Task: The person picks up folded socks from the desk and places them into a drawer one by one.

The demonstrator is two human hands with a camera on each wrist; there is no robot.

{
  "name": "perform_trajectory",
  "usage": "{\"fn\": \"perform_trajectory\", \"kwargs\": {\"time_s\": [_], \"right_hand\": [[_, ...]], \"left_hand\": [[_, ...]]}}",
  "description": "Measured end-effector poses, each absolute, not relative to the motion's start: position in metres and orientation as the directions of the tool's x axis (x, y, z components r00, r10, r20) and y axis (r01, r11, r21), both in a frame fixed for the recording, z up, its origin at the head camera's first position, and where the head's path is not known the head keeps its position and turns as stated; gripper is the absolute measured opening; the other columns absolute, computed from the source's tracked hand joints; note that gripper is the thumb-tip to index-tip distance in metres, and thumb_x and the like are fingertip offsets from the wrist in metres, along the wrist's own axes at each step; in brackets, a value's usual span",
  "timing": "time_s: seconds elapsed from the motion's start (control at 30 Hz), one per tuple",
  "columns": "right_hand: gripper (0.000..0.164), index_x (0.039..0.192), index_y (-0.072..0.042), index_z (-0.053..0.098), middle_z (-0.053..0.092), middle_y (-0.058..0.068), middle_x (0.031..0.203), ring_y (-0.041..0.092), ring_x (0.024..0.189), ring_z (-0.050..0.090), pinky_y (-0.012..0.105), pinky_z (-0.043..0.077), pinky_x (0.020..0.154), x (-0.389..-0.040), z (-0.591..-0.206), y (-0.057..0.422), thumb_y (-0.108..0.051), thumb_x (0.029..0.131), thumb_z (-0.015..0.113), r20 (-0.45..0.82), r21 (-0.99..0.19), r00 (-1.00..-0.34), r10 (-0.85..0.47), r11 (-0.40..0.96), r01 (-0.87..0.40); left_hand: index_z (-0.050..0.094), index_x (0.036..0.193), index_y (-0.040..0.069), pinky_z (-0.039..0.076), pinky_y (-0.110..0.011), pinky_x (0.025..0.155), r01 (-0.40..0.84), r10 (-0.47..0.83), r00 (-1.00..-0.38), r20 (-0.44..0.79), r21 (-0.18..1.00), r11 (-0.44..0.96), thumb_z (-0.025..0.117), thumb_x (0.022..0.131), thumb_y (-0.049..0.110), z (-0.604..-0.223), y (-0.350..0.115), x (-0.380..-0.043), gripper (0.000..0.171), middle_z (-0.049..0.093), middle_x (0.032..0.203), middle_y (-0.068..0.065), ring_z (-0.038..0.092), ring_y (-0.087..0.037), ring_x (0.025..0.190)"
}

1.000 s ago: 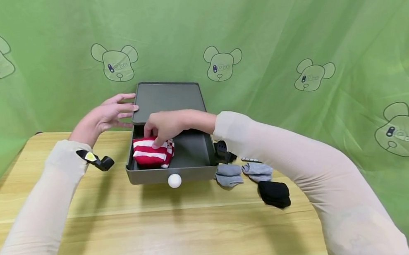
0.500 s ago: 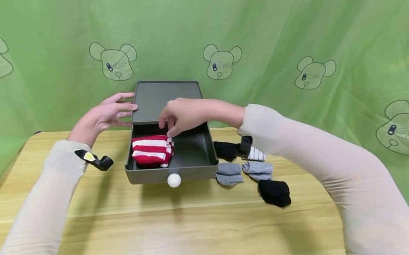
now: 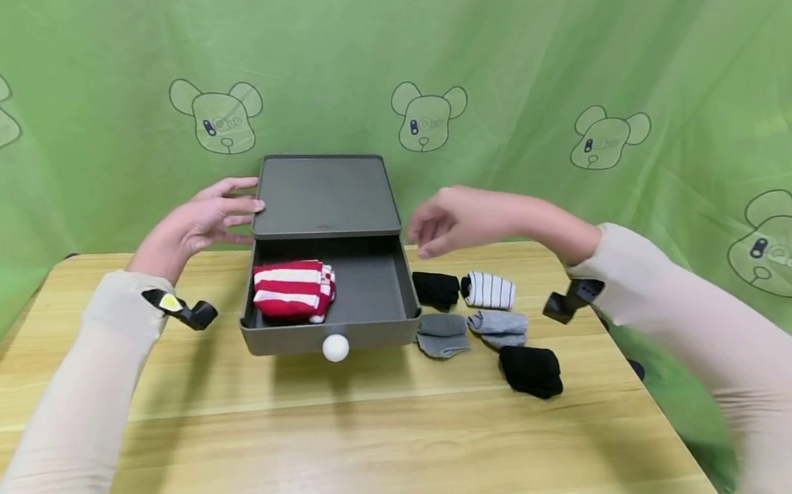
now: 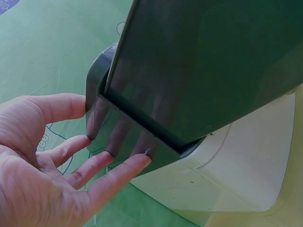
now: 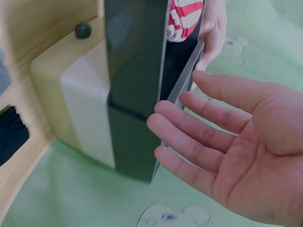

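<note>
Against the left side of the grey-topped drawer unit (image 3: 321, 194), the fingers of the left hand (image 3: 199, 221) are rested, straight and spread, with nothing grasped. In the unit's open upper drawer (image 3: 370, 288), by its left wall, a folded red-and-white striped garment (image 3: 292, 292) is laid; its long axis is set crosswise, parallel to the drawer front, with its patterned end pointed right. The white round knob (image 3: 336, 348) is pointed towards the person. Just right of the unit, the right hand (image 3: 460, 218) is held raised, fingers relaxed, nothing gripped; whether the unit is touched by it cannot be told. Nearer the person than that hand, folded socks are set: a black sock (image 3: 437, 289) and a grey sock (image 3: 442, 335) beside the unit, then a white pinstriped sock (image 3: 492, 291), its long axis left to right, its dark end pointed at the unit, a light-grey sock (image 3: 500, 328) and a thick black sock (image 3: 531, 371). The socks are judged nearer the right hand, the left being separated from them by the unit's width.
</note>
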State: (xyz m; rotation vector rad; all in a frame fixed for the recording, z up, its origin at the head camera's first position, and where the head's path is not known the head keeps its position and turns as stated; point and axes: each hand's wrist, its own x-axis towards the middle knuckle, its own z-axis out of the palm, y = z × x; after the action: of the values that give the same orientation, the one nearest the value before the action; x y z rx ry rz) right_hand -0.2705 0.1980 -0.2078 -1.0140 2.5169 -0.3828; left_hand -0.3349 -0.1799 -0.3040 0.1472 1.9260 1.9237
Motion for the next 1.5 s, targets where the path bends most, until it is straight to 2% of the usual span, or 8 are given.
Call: {"fn": "perform_trajectory", "kwargs": {"time_s": [0.17, 0.43, 0.67, 0.93, 1.1, 1.4, 1.5], "right_hand": [[0.027, 0.118, 0.001, 0.067, 0.075, 0.01, 0.104, 0.02, 0.097, 0.071, 0.036, 0.061, 0.094, -0.265, -0.22, 0.237, -0.01, 0.094, 0.07, -0.264, -0.402, -0.677, -0.687, 0.717, -0.57], [0.03, 0.116, 0.002, 0.067, 0.074, 0.007, 0.098, 0.018, 0.092, 0.069, 0.023, 0.061, 0.083, -0.263, -0.254, 0.294, -0.009, 0.09, 0.075, -0.317, -0.441, -0.721, -0.616, 0.769, -0.463], [0.029, 0.11, 0.001, 0.068, 0.073, 0.011, 0.098, 0.019, 0.091, 0.068, 0.023, 0.06, 0.079, -0.262, -0.291, 0.33, -0.011, 0.086, 0.08, -0.356, -0.498, -0.721, -0.594, 0.774, -0.392], [0.035, 0.11, 0.007, 0.066, 0.071, 0.02, 0.099, 0.022, 0.09, 0.068, 0.024, 0.059, 0.076, -0.26, -0.332, 0.354, -0.008, 0.083, 0.083, -0.393, -0.552, -0.707, -0.588, 0.766, -0.33], [0.039, 0.11, 0.01, 0.066, 0.07, 0.023, 0.097, 0.025, 0.089, 0.068, 0.023, 0.058, 0.074, -0.262, -0.355, 0.364, -0.007, 0.08, 0.084, -0.4, -0.545, -0.695, -0.598, 0.765, -0.344], [0.034, 0.102, 0.006, 0.067, 0.073, 0.015, 0.092, 0.025, 0.085, 0.068, 0.022, 0.056, 0.07, -0.263, -0.375, 0.373, -0.006, 0.076, 0.086, -0.406, -0.519, -0.686, -0.605, 0.77, -0.372], [0.032, 0.098, 0.005, 0.066, 0.073, 0.013, 0.089, 0.02, 0.082, 0.068, 0.023, 0.056, 0.068, -0.262, -0.372, 0.373, -0.007, 0.076, 0.087, -0.408, -0.503, -0.693, -0.594, 0.78, -0.372]], "left_hand": [[0.013, 0.164, 0.02, 0.024, -0.064, 0.125, -0.219, 0.355, -0.909, -0.218, 0.975, 0.038, 0.056, 0.102, 0.008, -0.303, -0.181, -0.335, 0.077, 0.006, 0.172, -0.018, 0.005, -0.04, 0.158], [0.012, 0.165, 0.022, 0.024, -0.064, 0.125, -0.224, 0.363, -0.905, -0.223, 0.974, 0.038, 0.058, 0.102, 0.009, -0.304, -0.183, -0.334, 0.078, 0.003, 0.172, -0.016, 0.004, -0.039, 0.159], [0.012, 0.164, 0.022, 0.023, -0.064, 0.125, -0.228, 0.359, -0.905, -0.227, 0.973, 0.039, 0.057, 0.102, 0.009, -0.303, -0.184, -0.335, 0.078, 0.004, 0.172, -0.016, 0.004, -0.039, 0.159], [0.012, 0.165, 0.022, 0.023, -0.063, 0.125, -0.229, 0.351, -0.907, -0.232, 0.972, 0.051, 0.057, 0.103, 0.009, -0.3, -0.186, -0.334, 0.078, 0.004, 0.172, -0.016, 0.003, -0.039, 0.159], [0.012, 0.165, 0.022, 0.023, -0.063, 0.126, -0.232, 0.353, -0.906, -0.233, 0.972, 0.046, 0.058, 0.102, 0.009, -0.299, -0.186, -0.334, 0.078, 0.004, 0.172, -0.016, 0.003, -0.038, 0.159], [0.012, 0.164, 0.023, 0.022, -0.063, 0.126, -0.244, 0.358, -0.902, -0.241, 0.969, 0.039, 0.056, 0.103, 0.009, -0.298, -0.183, -0.335, 0.077, 0.003, 0.173, -0.014, 0.003, -0.037, 0.159], [0.012, 0.165, 0.024, 0.022, -0.063, 0.126, -0.242, 0.363, -0.9, -0.242, 0.969, 0.047, 0.056, 0.103, 0.009, -0.296, -0.183, -0.335, 0.077, 0.002, 0.173, -0.013, 0.003, -0.037, 0.159]]}}
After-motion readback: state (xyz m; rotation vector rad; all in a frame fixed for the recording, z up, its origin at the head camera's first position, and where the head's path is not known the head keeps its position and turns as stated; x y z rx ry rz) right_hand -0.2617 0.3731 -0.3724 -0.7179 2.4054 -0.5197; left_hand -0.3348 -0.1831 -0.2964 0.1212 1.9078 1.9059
